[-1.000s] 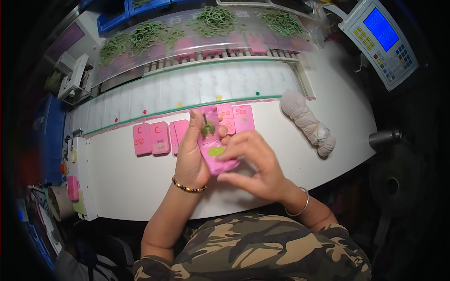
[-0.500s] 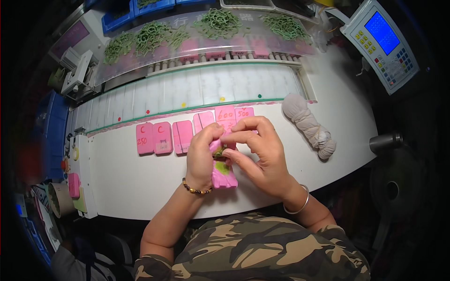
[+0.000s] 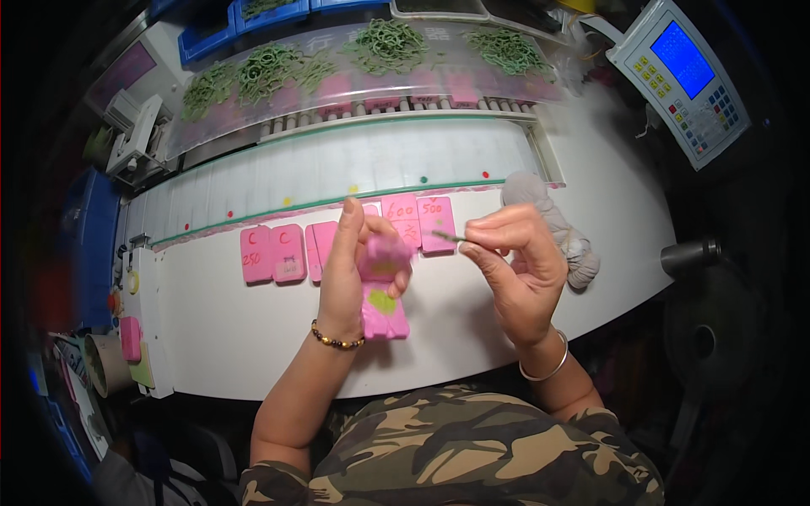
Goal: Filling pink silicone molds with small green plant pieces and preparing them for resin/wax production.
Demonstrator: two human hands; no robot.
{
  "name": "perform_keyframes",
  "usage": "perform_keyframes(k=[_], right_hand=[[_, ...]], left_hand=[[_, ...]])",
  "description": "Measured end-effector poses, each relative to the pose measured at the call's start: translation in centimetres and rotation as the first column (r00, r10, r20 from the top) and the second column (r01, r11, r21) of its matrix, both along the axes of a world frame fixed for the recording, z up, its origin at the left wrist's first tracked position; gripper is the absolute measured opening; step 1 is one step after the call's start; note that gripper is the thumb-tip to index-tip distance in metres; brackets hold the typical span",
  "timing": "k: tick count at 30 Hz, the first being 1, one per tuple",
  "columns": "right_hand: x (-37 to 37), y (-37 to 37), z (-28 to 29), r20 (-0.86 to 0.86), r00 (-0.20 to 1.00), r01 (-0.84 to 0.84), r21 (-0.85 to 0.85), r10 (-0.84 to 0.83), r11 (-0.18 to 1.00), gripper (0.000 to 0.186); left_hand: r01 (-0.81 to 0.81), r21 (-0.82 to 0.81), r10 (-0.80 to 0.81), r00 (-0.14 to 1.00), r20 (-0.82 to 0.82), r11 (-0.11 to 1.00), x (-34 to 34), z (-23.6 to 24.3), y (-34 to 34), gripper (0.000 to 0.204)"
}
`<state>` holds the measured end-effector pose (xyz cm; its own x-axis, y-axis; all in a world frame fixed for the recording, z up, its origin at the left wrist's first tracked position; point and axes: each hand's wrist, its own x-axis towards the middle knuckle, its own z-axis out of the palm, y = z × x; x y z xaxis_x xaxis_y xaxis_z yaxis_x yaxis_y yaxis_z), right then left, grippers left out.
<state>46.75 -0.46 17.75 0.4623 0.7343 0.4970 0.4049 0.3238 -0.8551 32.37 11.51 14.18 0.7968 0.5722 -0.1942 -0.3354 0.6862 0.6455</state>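
My left hand [image 3: 346,282] is closed around a pink two-part block [image 3: 385,316] with green patches in it; its upper part is blurred. To its right, my right hand [image 3: 515,274] pinches a thin dark green piece [image 3: 447,238] between thumb and fingertips, raised off the block. Behind my hands a row of pink marked blocks [image 3: 256,255] lies on the white table [image 3: 219,329], partly hidden by my left hand. A grey cloth bundle [image 3: 578,261] lies beyond my right hand.
A conveyor [image 3: 312,156] with coloured dots runs across the back. Above it a translucent shelf [image 3: 333,46] carries several heaps of green pieces [image 3: 392,46], with blue bins [image 3: 207,34] behind. A control panel [image 3: 679,80] stands back right, a metal cylinder [image 3: 688,257] sits at the right edge.
My right hand has lifted away from the block toward the right, now holding the thin green piece. My left hand has shifted slightly left with the block. The coloured dots on the conveyor have shifted.
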Motion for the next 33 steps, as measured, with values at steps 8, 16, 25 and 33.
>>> perform_keyframes(k=[8,16,25,33], right_hand=[[-0.4,-0.7,-0.9,0.656,0.745,0.005,0.172,-0.118,0.985,0.024],[-0.8,-0.8,-1.9,0.017,0.989,-0.145,-0.126,0.148,0.981,0.011],[-0.4,-1.3,-3.9,-0.982,0.189,-0.556,-0.08,0.032,0.827,0.011],[0.8,-0.7,-1.7,-0.442,0.89,-0.289,-0.358,0.112,0.888,0.03]], left_hand=[[0.278,0.085,-0.271,0.959,-0.082,0.957,-0.7,1.3,-1.6,0.022],[0.187,0.476,-0.066,0.964,-0.258,0.859,-1.0,0.9,-1.7,0.012],[-0.092,0.9,0.317,0.947,-0.054,0.427,-0.7,0.5,-2.4,0.008],[0.199,0.672,0.058,0.939,-0.339,0.713,-1.3,0.8,-1.6,0.007]])
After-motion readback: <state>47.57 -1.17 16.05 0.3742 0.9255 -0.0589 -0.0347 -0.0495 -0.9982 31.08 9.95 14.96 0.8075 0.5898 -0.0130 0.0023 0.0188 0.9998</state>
